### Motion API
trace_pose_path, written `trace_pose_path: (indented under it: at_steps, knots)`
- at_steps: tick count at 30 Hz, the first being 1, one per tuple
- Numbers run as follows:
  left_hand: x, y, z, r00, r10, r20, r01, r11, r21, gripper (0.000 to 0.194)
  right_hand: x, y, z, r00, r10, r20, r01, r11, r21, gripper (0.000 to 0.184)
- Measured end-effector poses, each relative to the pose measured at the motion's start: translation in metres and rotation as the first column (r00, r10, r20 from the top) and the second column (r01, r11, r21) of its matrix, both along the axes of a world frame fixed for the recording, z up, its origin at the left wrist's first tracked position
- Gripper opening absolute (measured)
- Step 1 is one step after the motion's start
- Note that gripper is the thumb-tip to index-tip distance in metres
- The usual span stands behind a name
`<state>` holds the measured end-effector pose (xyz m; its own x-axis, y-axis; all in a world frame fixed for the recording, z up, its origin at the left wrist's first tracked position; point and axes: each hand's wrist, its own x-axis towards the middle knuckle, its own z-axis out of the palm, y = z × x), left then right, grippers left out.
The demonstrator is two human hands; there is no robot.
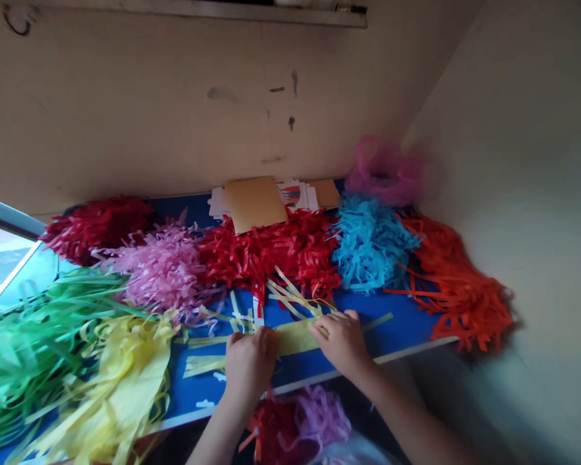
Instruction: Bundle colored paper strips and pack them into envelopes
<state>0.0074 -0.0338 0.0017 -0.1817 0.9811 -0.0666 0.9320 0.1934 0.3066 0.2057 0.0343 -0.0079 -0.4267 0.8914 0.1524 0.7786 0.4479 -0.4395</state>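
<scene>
A blue bench (411, 307) with a white front edge carries heaps of fringed tissue paper. The green heap (39, 349) fills its left end, the yellow heap (126, 381) its front left corner. The red heap (275, 252) lies mid-bench toward the rear edge; the orange heap (459, 278) spills over the right end. Between these sit the pink heap (164, 268), left of the red, and the light-blue heap (372, 242), right of it. A yellow fringed strip (295, 337) lies flat along the middle of the front edge. The right hand (341, 342) clamps its right part between thumb and fingers; the left hand (252, 355) has its fingers curled together, clamped on its left part
</scene>
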Motion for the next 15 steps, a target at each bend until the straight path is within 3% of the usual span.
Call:
trace_pose_path:
  at_steps: [7, 15]
  knots:
    - [0.0007, 0.0026, -0.0006, 0.999, -0.003, -0.053, 0.000, 0.998, -0.062, 0.029, -0.0002, 0.0072, -0.0020, 1.000, 0.003, 0.018, -0.002, 0.999, -0.041, 0.022]
    - [0.0002, 0.0026, -0.0038, 0.997, -0.007, -0.080, 0.003, 0.999, -0.045, 0.027, -0.0023, 0.0109, -0.0009, 0.997, -0.027, 0.067, 0.032, 0.997, -0.067, 0.027]
